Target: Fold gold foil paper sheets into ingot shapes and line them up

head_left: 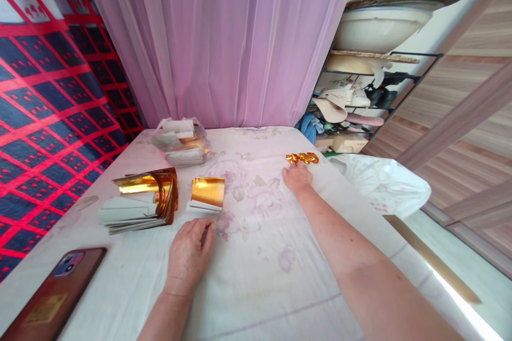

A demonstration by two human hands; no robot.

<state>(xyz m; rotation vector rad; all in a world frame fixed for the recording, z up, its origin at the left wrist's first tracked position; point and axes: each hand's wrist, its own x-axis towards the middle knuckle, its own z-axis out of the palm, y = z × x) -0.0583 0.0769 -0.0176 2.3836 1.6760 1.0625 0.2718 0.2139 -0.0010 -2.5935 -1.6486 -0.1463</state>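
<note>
Left hand (188, 253) rests palm down on the white floral cloth (256, 256) near the front, fingers loosely curled, fingertips close to the small stack of gold foil sheets (207, 193); it grips nothing that can be seen, though something dark under the fingertips is too small to make out. Right hand (296, 176) is stretched far forward across the cloth, palm down and fingers flat, empty, fingertips just beside the folded gold pieces (302, 158), a short row of them lying at the far right part of the cloth; touching or not, cannot tell. The small stack has one shiny gold face up and white paper edges below, sitting just ahead of the left hand. To its left lies a bigger pile of gold foil paper (140, 200), curled gold sheets on top of pale grey-white ones. Further back, near the pink curtain (216, 37), is a clear plastic bag of paper stacks (182, 141). A phone in a brown case (56, 293) lies at the near left corner. A white plastic bag (384, 181) sits off the right edge. Behind that, a rack (360, 101) with hats and baskets. Red and blue patterned fabric (48, 96) on the left.
</note>
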